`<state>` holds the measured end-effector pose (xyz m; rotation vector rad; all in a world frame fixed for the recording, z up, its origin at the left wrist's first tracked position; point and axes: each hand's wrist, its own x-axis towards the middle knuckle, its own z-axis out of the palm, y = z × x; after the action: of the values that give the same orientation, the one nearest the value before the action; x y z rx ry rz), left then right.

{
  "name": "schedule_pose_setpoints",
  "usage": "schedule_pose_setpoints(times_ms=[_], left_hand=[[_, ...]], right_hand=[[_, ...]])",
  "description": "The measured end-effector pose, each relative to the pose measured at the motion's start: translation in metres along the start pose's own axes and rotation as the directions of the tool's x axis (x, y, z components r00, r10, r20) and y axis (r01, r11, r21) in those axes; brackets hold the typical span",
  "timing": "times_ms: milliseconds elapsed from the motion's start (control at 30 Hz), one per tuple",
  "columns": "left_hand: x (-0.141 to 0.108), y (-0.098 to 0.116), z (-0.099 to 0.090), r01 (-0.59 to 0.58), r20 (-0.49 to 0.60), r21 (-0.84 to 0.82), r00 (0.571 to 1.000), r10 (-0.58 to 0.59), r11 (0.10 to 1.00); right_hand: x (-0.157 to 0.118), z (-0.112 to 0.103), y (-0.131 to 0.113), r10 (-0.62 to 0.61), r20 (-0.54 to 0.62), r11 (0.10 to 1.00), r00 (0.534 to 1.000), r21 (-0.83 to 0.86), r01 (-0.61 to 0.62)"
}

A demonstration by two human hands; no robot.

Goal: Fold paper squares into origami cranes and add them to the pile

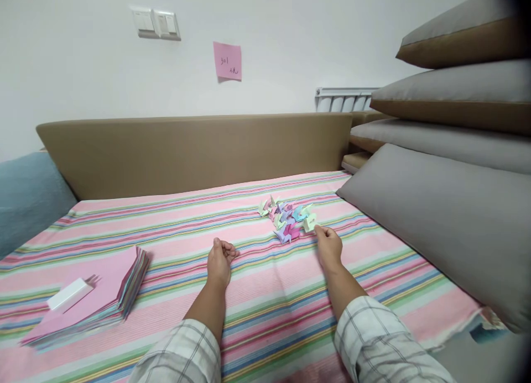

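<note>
A cluster of folded paper cranes [284, 217] in green, pink, purple and blue sits on the striped cloth [265, 294]. At its right edge, my right hand [331, 246] pinches a pale green paper crane [309, 223] between thumb and fingertips. That crane stands close against the others. My left hand [220, 261] rests on or just over the cloth, left of the cluster. Its fingers are loosely curled and apart from the thumb, with nothing in them.
At the left lies a stack of coloured paper [103, 272] with a white plug adapter [70, 295] on top. Grey cushions [448, 217] are piled along the right side. A brown backrest [199, 156] borders the far edge, and a blue cushion [31, 198] is at far left.
</note>
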<state>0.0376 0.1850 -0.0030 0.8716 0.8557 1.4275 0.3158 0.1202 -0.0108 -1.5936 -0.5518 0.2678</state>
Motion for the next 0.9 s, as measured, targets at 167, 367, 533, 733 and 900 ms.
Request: schedule_pose_setpoints(times_ms=[167,367,533,733,900], left_hand=[[0.0001,-0.0005,0.0002,-0.004,0.007,0.012,1.000,0.004,1.000],[-0.0006,-0.0006,0.0006,-0.003,-0.004,0.019,1.000,0.003,1.000],[-0.0016,0.0006,0.0015,-0.002,0.001,0.033,1.000,0.002,0.999],[-0.0031,0.0018,0.0026,-0.004,0.006,0.042,1.000,0.003,0.999],[-0.0031,0.0012,0.0023,0.001,0.017,0.036,1.000,-0.002,0.999]], right_hand=[[-0.0009,0.0026,0.0016,-0.001,0.047,0.998,0.999,-0.065,0.004],[-0.0037,0.0036,0.0000,-0.001,0.084,0.989,0.996,-0.147,0.013],[-0.0068,0.0037,-0.0038,-0.006,0.134,0.982,0.991,-0.188,0.031],[-0.0078,0.0053,-0.0031,-0.035,0.151,0.977,0.988,-0.204,0.065],[-0.0073,0.0059,-0.0004,-0.042,0.101,0.970,0.994,-0.234,0.064]])
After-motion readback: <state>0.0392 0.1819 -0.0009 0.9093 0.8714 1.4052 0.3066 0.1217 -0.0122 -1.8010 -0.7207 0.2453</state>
